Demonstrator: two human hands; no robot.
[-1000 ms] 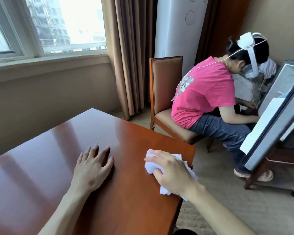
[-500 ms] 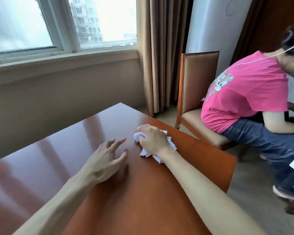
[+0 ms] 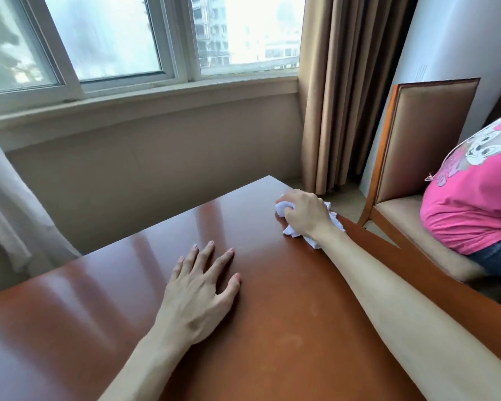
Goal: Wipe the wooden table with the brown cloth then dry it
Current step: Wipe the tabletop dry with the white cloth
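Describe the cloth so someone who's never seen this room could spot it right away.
Start at the glossy wooden table below the window. At its far right corner, the right hand grips a crumpled white cloth. It is the only white, soft thing on the table; the left hand lies flat.

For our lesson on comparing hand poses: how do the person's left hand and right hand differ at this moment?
The left hand lies flat with fingers spread and holds nothing; the right hand curls its fingers round a white cloth. The left hand rests mid-table, while the right hand is stretched to the far corner. Both press on the wooden table.
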